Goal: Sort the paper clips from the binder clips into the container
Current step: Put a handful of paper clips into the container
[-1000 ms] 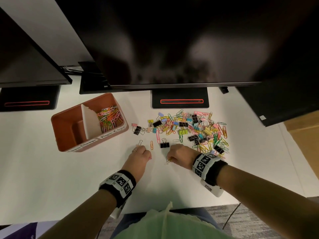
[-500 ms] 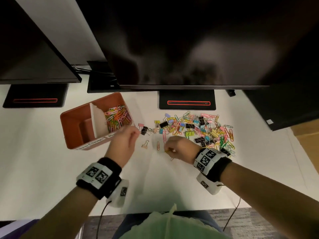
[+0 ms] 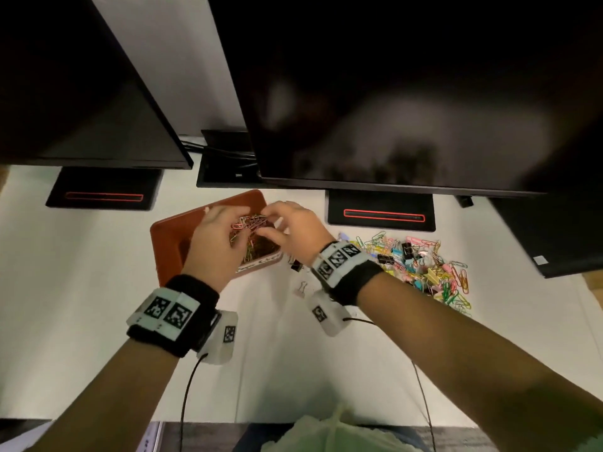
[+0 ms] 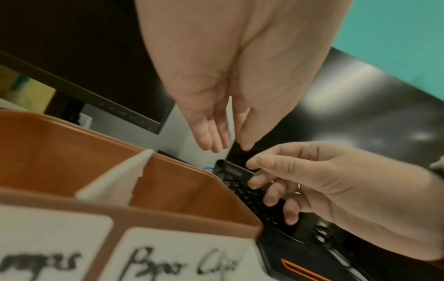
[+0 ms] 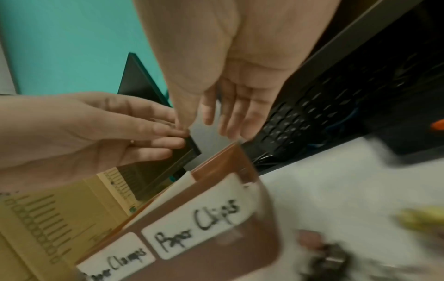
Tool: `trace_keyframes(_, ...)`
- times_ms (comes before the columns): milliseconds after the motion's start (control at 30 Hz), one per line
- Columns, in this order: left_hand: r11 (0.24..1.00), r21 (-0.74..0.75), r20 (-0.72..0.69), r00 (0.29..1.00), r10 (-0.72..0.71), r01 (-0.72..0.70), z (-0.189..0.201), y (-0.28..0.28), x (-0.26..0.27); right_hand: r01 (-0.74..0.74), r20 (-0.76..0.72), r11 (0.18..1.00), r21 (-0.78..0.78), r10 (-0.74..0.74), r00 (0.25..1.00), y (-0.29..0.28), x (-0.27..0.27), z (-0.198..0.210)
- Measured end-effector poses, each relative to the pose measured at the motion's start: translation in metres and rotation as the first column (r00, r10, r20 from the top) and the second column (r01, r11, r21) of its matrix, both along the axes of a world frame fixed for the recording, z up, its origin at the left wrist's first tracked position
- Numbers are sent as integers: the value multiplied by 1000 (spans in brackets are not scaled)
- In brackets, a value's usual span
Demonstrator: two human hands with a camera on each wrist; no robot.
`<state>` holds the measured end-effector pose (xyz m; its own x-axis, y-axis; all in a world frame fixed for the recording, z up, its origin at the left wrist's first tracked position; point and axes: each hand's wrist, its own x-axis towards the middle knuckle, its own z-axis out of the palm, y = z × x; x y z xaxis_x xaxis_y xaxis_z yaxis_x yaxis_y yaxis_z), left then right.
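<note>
The brown two-part container (image 3: pixel 169 243) stands left of centre on the white desk. Both my hands hover over its right compartment, labelled "Paper Clips" (image 5: pixel 199 222), where several coloured paper clips (image 3: pixel 249 221) show between them. My left hand (image 3: pixel 222 236) has straight, spread fingers and holds nothing (image 4: pixel 223 136). My right hand (image 3: pixel 290 223) is beside it, its fingers relaxed and empty (image 5: pixel 223 121). A white divider (image 4: pixel 115 182) splits the container. The mixed pile of paper clips and binder clips (image 3: pixel 424 265) lies to the right.
A pale binder clip (image 3: pixel 301 288) and a black one (image 3: pixel 295 265) lie loose on the desk (image 3: pixel 98 288) between container and pile. Monitors (image 3: pixel 391 93) overhang the back, their stands (image 3: pixel 381 215) behind the clips. A keyboard (image 5: pixel 295 117) sits behind the container.
Both hands rose from the desk beside the pile and moved left and back over the container's paper clip compartment. Their fingers, curled before, are now spread.
</note>
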<state>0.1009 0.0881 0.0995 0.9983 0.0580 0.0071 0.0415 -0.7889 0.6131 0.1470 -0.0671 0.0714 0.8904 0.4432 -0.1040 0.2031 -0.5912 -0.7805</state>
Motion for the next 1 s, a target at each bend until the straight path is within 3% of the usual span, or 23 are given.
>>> trace_keyframes(100,983,-153,-29,994,-104,98,-6,-29,-10,72,107,992,-108,-60,992,-63,-6,-13)
trace_keyframes(233,956,-222,-139,965,-224,190,-43,-79,-12,128,10,909,-397,-136,991,-145,-5,-48)
trace_keyframes(400,973,-65,-280,932,-231,222,-85,-123,-2,42,-86,871,-490,-97,992,-165,-7,-73)
trace_keyframes(533,967,21,-353,907,-229,252,-103,-120,9,8,-97,868,-496,-65,993,-165,-21,-78)
trace_keyframes(800,971,12,-398,892,-214,239,-103,-98,6,-97,-182,880,-464,12,983,-184,-50,-78)
trace_keyframes(1000,959,54,-370,898,-239,278,-101,-97,5,-6,-35,928,-372,-7,999,-171,-32,-65)
